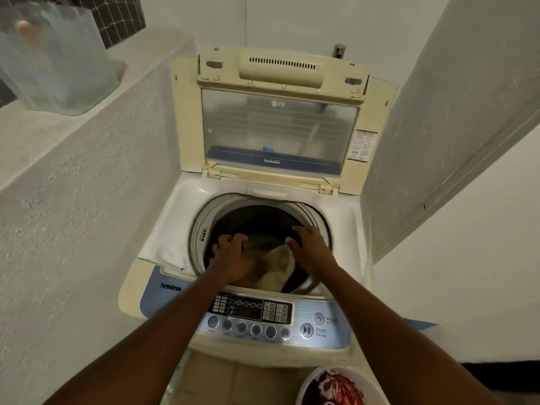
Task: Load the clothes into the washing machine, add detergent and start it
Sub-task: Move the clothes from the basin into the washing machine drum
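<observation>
White rough-plastered walls close in on both sides of a top-loading washing machine [263, 258], which stands in a narrow nook with its yellowed lid [277, 118] swung up and back against the far wall. On the ledge at far left sits a translucent plastic container [58, 62]. Both bare arms reach from the near edge over the control panel [271, 320] and down into the round drum opening [257, 217]. Inside the drum lie the clothes [277, 264], a pale cream piece showing between the hands with darker fabric around it. Left hand [233, 255] is curled, its fingers bunched on the dark cloth at the left of the drum. Right hand [309, 247] lies palm down with fingers bent over the right edge of the pale piece; whether it truly grips the cloth cannot be told. At the near right edge, a white basin [306, 387] holds a red and white patterned garment [336, 387].
</observation>
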